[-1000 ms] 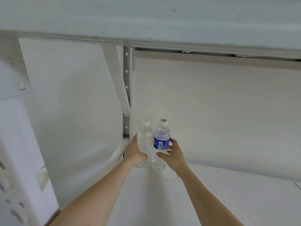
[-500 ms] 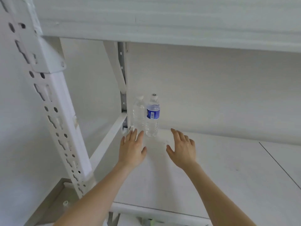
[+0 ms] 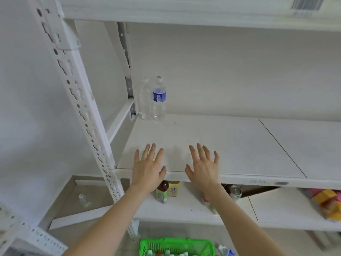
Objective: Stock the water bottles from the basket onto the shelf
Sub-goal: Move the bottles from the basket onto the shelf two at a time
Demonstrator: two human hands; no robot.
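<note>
Two clear plastic water bottles (image 3: 153, 99) stand upright at the white shelf's (image 3: 230, 143) back-left corner; left hand (image 3: 148, 168) and right hand (image 3: 203, 167), fingers spread, empty, hover at its front edge.

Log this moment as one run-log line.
left hand: open, empty | right hand: open, empty | shelf: clear water bottle and blue-label water bottle upright, back-left corner | green basket: below, bottle caps visible
</note>
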